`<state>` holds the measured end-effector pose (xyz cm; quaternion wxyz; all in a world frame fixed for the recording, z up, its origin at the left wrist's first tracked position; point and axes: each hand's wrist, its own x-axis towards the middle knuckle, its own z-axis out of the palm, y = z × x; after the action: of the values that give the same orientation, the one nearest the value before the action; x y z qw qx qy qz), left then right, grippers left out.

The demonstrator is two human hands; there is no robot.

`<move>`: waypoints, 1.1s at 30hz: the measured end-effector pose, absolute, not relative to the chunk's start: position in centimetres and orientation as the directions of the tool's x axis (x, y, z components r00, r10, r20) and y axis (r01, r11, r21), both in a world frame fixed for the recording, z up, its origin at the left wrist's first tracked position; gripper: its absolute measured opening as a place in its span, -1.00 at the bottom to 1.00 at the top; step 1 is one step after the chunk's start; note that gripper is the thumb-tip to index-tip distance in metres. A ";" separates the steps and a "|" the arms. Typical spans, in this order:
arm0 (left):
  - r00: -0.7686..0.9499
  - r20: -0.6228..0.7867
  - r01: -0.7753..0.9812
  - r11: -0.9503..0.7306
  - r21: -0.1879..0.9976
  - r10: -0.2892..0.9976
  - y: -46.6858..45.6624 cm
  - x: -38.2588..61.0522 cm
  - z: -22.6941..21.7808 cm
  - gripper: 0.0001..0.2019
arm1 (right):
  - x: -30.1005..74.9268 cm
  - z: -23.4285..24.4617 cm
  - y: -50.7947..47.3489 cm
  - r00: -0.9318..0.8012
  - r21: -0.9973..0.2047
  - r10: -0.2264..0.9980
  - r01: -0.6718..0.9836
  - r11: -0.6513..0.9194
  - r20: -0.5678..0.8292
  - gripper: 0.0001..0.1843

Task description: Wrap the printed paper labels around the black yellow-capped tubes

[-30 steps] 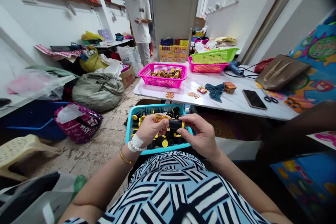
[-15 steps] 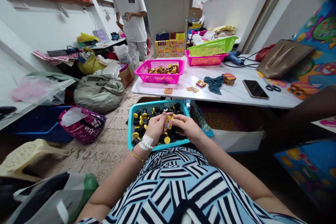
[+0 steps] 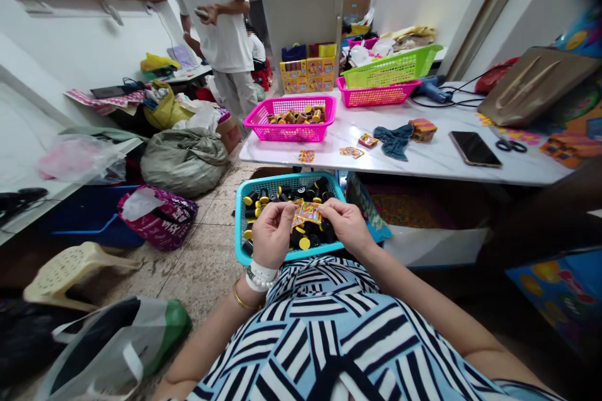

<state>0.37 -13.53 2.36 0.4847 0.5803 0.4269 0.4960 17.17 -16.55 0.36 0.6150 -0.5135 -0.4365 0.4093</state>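
Note:
Between my two hands is a small printed wrapper [image 3: 310, 212], yellow and orange, held by its ends over a blue basket [image 3: 241, 225]. My left hand [image 3: 273, 232] pinches the left end between thumb and finger. On the other end, my right hand [image 3: 345, 223] is closed in a pinch. Below them the basket holds many black cylinders with yellow caps [image 3: 305, 242]. Similar flat printed wrappers [image 3: 306, 156] lie near the front edge of the white table [image 3: 277, 151].
A pink basket [image 3: 290, 133] of wrapped cylinders stands on the table. To its right are a dark cloth [image 3: 394, 141], a phone [image 3: 475, 148], scissors [image 3: 511, 146] and a blue heat gun [image 3: 433, 89]. A person in a white shirt [image 3: 211, 6] stands beyond. A cream stool [image 3: 70, 272] is at left.
The wrapper is now stretched out flat between my hands, which have moved slightly apart. The view has shifted, and the standing person appears nearer.

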 end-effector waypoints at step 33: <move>0.235 -0.096 0.009 0.096 0.995 0.967 -11.9 -0.3 0.8 -0.73 | 16.7 -1.5 -16.4 0.142 -0.880 0.914 0.358 0.312 0.381 -0.72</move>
<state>-0.32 -11.94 0.77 0.5800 0.5303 0.4602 0.4131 16.71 -16.44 -1.49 0.5410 -0.5275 -0.6026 0.2569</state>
